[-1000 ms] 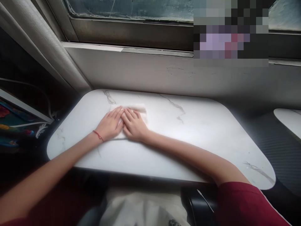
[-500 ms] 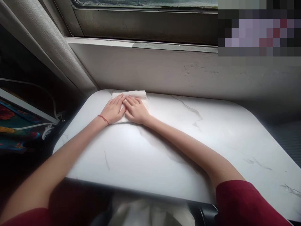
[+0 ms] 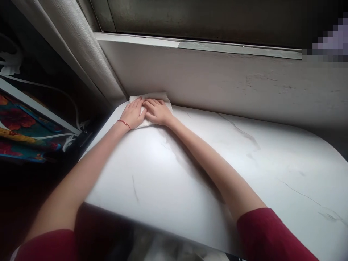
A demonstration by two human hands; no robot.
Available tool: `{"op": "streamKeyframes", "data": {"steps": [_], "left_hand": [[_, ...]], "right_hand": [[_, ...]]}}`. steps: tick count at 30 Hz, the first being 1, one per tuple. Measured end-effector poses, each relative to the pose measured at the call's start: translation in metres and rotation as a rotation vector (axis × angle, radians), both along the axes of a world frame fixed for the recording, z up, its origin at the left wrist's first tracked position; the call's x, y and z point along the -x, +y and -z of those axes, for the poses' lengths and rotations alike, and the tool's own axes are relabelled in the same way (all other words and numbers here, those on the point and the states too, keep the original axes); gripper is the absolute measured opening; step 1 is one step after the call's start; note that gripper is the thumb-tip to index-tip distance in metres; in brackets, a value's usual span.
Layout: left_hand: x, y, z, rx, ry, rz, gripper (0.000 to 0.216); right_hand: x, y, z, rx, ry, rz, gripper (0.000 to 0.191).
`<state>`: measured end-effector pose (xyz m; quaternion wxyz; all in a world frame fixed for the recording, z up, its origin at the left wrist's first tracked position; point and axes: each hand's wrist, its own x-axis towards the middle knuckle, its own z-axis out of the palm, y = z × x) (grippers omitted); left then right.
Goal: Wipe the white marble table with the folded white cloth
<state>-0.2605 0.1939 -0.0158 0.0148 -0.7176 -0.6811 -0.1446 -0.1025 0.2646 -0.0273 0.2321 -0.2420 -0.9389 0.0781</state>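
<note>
A white cloth (image 3: 168,105) lies at the far left edge of the white marble-patterned table (image 3: 152,174), its far part bent up against the wall. My left hand (image 3: 133,112), with a red string bracelet at the wrist, rests flat on the cloth with its fingers stretched out. Close beside it, my right hand (image 3: 159,111) presses on the same cloth, palm down, fingers a little bent. The two hands touch or nearly touch at the thumbs and index fingers. Much of the cloth is hidden under them.
Behind the table stands a grey wall (image 3: 206,79) with a ledge (image 3: 239,49) under a window frame. A pale curtain (image 3: 81,40) hangs at the left corner. Left of the table are white cords (image 3: 69,142) and a colourful flowered fabric (image 3: 19,119).
Both hands have pushed the cloth farther back, so its far edge now rises against the wall. The camera view has turned somewhat left and down.
</note>
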Motion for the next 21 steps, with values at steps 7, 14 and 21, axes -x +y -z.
{"op": "streamKeyframes", "data": {"steps": [7,14,21], "left_hand": [[0.001,0.001,0.003,-0.029,0.023,-0.018,0.058],[-0.006,-0.009,-0.002,-0.002,0.056,-0.016,0.059],[-0.023,-0.045,-0.006,0.010,0.107,0.045,0.059]], "right_hand": [[0.002,-0.001,-0.005,0.001,-0.036,0.016,0.046],[-0.001,-0.018,-0.005,0.035,-0.009,0.062,0.050],[-0.020,-0.062,-0.003,-0.011,-0.055,0.132,0.051]]}}
